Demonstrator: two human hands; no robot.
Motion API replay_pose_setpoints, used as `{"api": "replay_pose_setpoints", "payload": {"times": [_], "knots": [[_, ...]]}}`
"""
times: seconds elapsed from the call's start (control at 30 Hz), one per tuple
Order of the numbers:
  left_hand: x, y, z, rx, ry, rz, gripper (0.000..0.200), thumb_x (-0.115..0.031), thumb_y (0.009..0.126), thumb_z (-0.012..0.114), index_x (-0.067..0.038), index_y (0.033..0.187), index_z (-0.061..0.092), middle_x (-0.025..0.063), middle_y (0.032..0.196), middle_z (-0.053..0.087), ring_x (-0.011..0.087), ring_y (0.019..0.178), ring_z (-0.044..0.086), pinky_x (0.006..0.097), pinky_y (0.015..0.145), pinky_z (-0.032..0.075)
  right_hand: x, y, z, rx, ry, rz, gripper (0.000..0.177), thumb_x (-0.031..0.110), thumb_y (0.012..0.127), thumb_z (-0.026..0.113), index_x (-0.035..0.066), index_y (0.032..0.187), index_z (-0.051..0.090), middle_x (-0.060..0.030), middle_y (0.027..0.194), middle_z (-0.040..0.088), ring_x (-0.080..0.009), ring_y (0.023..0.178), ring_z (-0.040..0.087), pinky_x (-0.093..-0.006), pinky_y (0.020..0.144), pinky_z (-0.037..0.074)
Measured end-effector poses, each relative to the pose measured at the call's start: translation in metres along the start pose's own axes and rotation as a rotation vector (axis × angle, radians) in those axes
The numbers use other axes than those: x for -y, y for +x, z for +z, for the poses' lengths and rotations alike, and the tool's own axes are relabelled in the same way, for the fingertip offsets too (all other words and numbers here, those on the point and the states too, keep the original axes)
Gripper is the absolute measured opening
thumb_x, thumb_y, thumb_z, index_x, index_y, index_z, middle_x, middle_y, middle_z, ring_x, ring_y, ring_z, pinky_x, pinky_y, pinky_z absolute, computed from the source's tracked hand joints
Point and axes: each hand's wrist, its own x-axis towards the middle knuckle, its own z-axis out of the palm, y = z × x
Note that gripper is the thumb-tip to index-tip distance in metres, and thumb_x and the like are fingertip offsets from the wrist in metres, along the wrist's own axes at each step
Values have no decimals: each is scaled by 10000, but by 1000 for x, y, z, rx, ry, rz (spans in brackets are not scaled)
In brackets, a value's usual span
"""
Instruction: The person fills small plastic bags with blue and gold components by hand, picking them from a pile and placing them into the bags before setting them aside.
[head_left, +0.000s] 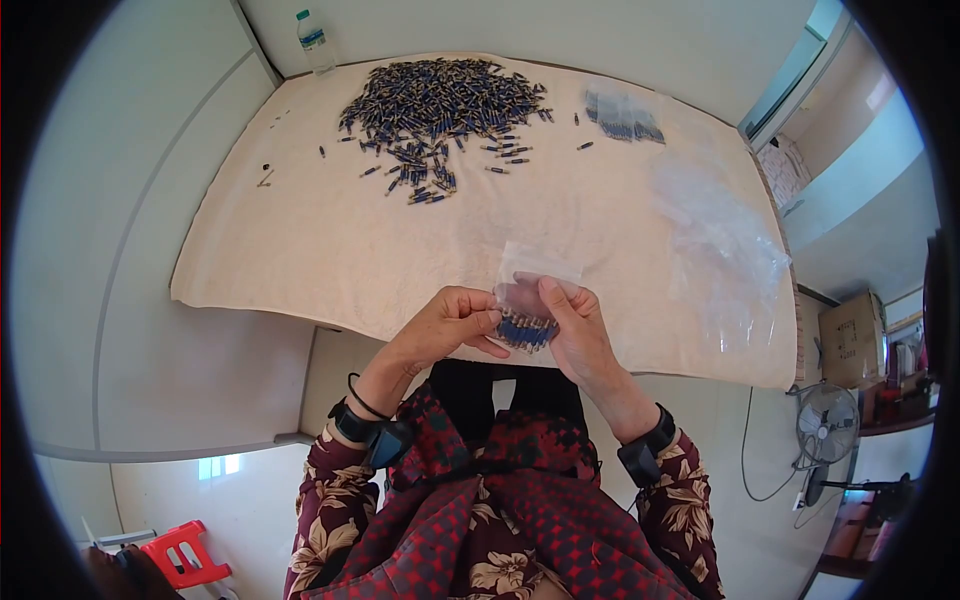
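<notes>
A small clear plastic bag is held over the table's near edge, with a row of blue and brass-coloured connectors in its lower part. My left hand pinches the bag's left side, its thumb and index finger pressed together beside the connectors. On the right side, my right hand grips the bag between thumb and fingers, and some of those fingers show through the clear plastic. Farther back lies a large heap of similar loose connectors.
Filled bags lie at the back right, and loose clear plastic bags cover the table's right side. A bottle stands at the back left. Small pieces lie at left. A fan is beyond the right edge.
</notes>
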Motion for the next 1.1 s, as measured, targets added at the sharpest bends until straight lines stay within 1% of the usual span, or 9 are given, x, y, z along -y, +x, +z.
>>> {"api": "replay_pose_setpoints", "payload": {"times": [0.13,0.23,0.37,0.47,0.5,0.6,0.73,0.9,1.1], "knots": [[6,1,-4,-51,26,-13,275,-153,941,548,51,1119,591,123,1013,669,199,860,678,318,754,589,-5,-1,3,0,21,9,375,272,986,488,-43,1161,590,-163,1079,663,-216,1019,637,-332,916,486],[11,1,0,-107,17,3,283,-172,930,571,44,1110,597,121,996,672,198,842,680,316,734,593,-4,0,5,-41,79,14,402,287,988,480,-46,1203,548,-176,1121,640,-240,1072,611,-349,937,479],[12,-1,10,-135,-122,28,291,-115,880,634,40,1118,572,119,951,676,191,803,683,315,713,597,4,-1,11,-89,179,43,425,298,991,467,-46,1239,497,-186,1152,619,-271,1114,586,-376,949,480],[15,-1,20,-174,-60,87,375,-33,797,708,25,1126,539,116,932,675,175,770,679,288,653,594,3,-1,13,-81,195,52,427,300,992,463,-42,1247,481,-190,1167,608,-285,1132,575,-390,955,481],[15,-1,23,-175,-60,88,375,-33,797,708,25,1126,539,116,932,675,175,770,679,288,653,594,3,-1,13,-77,203,56,427,300,992,461,-40,1250,473,-192,1174,603,-292,1141,569,-397,958,481],[13,1,31,-264,32,90,452,27,735,742,11,1128,519,105,922,671,157,744,671,256,593,576,2,-3,16,-88,219,56,421,299,992,461,-39,1242,482,-193,1171,605,-290,1137,572,-399,957,482],[11,1,33,-286,151,88,461,15,728,754,4,1128,526,87,931,667,140,745,662,241,554,557,1,-4,16,-87,238,46,411,297,992,463,-35,1233,490,-193,1166,607,-288,1129,578,-403,955,484],[9,2,30,-312,242,103,431,21,742,740,11,1120,533,80,941,661,138,778,657,256,591,576,-3,-2,12,-89,235,34,399,295,993,460,-26,1228,494,-190,1163,608,-289,1117,586,-404,956,483],[22,1,23,-263,43,124,386,35,767,708,20,1117,546,92,981,657,161,828,657,298,691,595,-11,-3,6,-94,257,20,399,291,995,454,-20,1245,479,-193,1183,595,-285,1140,571,-398,966,477]]}}
